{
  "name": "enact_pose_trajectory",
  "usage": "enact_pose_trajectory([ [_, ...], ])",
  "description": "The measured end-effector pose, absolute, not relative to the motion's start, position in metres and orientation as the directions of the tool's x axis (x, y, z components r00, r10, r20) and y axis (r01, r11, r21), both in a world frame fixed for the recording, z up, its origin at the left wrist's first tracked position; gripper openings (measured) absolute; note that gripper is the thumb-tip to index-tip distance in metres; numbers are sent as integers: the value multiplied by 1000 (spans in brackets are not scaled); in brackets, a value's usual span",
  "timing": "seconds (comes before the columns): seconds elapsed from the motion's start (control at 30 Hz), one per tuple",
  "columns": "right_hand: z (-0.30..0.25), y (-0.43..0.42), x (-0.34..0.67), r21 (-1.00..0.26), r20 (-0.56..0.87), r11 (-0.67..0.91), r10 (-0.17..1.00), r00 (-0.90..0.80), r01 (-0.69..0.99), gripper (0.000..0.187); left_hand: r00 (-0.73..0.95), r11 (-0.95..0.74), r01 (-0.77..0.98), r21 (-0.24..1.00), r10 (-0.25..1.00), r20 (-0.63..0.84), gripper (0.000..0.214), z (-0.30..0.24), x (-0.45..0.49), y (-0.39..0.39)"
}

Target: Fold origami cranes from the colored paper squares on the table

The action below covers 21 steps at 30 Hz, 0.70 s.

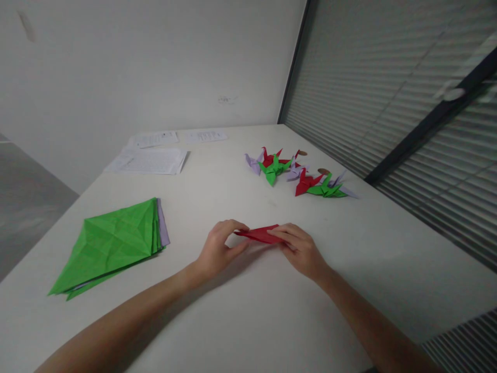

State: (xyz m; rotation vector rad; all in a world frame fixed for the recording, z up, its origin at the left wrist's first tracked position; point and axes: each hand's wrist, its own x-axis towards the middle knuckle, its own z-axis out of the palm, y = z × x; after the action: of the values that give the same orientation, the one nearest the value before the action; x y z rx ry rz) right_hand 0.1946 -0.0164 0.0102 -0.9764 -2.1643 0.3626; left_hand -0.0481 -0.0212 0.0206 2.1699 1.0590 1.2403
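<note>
A piece of red origami paper [261,234], folded into a narrow pointed shape, is held just above the white table, between my two hands. My left hand [218,248] has its fingertips on the paper's left tip, with the thumb below. On the other end, my right hand [305,251] pinches the paper between thumb and fingers, which cover that end. To the left lies a stack of creased green paper sheets [118,233], with a lilac sheet [163,223] showing at its edge. Finished paper cranes, such as a green crane [274,168] and a red crane [306,182], sit beyond my right hand.
Printed papers [149,160] lie at the far left of the white table [217,191]. Two small brown round objects [323,171] rest by the cranes. A window with blinds [368,93] runs along the right edge, and a pale wall [174,62] stands behind.
</note>
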Motion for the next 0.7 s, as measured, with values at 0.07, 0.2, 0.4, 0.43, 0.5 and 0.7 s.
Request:
enact_pose_trajectory([
  [0.07, 18, -23, 193, -669, 479, 577, 817, -322, 469, 26, 216, -494, 231, 838, 866, 451, 18, 31, -48, -21],
  [0.2, 29, -34, 190, -935, 199, 213, 977, -75, 284, 36, 141, -351, 3, 936, 927, 347, 19, 53, -46, -27],
  [0.4, 22, -36, 178, -989, -127, -136, 979, -161, -49, 38, 63, -175, -159, 972, 980, 187, 33, 55, -42, -25],
  [0.43, 19, -36, 175, -984, -149, -163, 973, -178, -66, 38, 50, -149, -170, 974, 986, 160, 31, 53, -41, -23],
  [0.5, 15, -37, 170, -977, -180, -200, 960, -213, -74, 37, 37, -114, -180, 977, 992, 123, 26, 48, -40, -20],
  [0.7, 9, -39, 167, -975, -202, -219, 941, -271, -30, 37, 3, -107, -231, 967, 994, 110, 25, 42, -40, -16],
])
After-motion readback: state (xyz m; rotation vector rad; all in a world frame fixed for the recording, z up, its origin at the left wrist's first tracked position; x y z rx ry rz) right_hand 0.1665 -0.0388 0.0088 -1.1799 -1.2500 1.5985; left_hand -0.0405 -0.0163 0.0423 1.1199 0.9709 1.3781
